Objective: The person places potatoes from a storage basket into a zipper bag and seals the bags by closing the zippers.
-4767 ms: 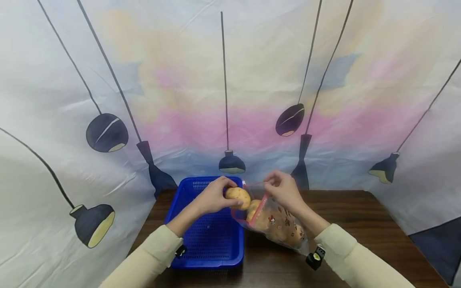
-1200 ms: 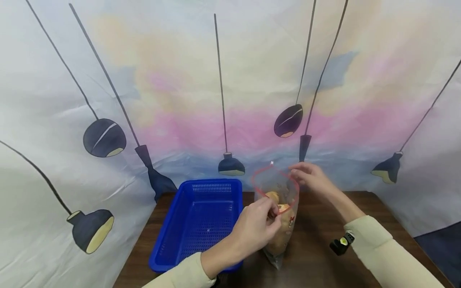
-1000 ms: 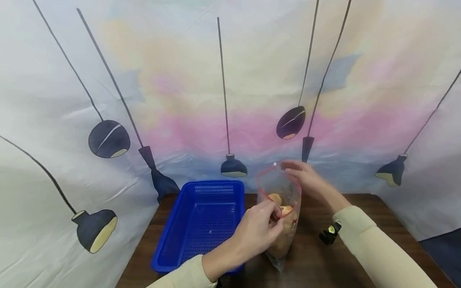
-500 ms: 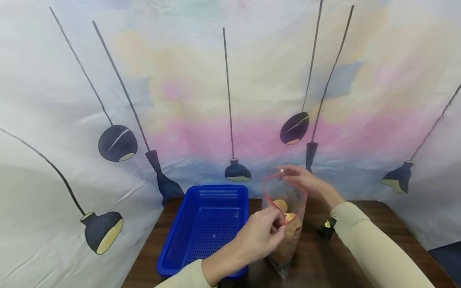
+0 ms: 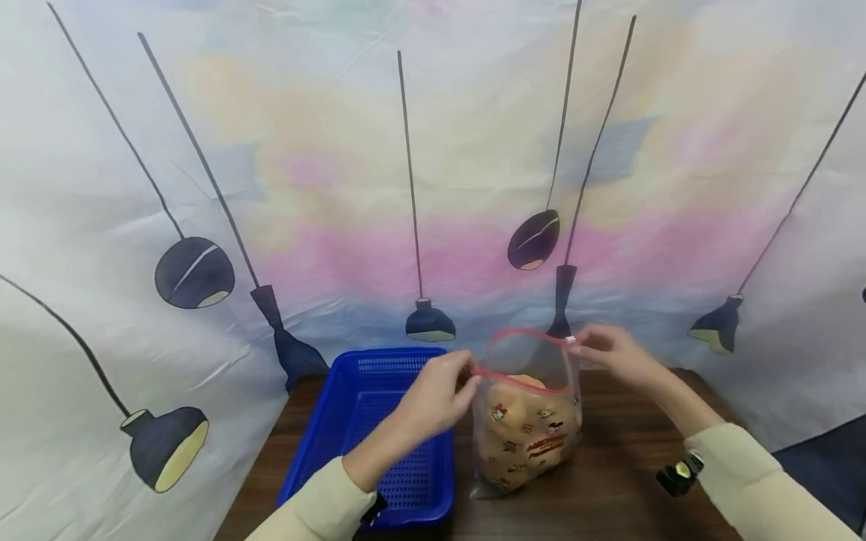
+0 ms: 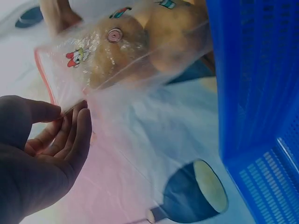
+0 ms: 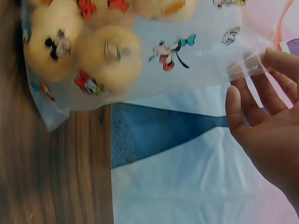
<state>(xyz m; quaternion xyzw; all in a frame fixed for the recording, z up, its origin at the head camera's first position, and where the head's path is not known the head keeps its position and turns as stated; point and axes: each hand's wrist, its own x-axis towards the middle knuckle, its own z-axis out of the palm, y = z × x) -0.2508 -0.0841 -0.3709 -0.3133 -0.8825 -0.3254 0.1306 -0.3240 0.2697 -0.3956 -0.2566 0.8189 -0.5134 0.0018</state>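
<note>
A clear slider bag [image 5: 524,432] with a red zip and cartoon prints stands upright on the table, filled with potatoes [image 7: 114,58]. Its mouth gapes wide between the two hands. My left hand [image 5: 433,394] pinches the left corner of the mouth between thumb and fingers, as the left wrist view also shows. At the opposite corner, my right hand [image 5: 619,357] pinches the edge by the white slider [image 5: 570,340]. In the right wrist view, some right fingers show through the clear plastic.
A blue plastic basket [image 5: 443,492] with perforated walls stands left of the bag, partly under the left forearm. The dark wooden table [image 5: 609,481] ends at a cloth backdrop [image 5: 338,248] painted with lamps.
Earlier my left hand held a potato at the bag's mouth; now it holds the bag. The bag has turned its printed face forward. My hands have spread apart, the right reaching the slider corner.
</note>
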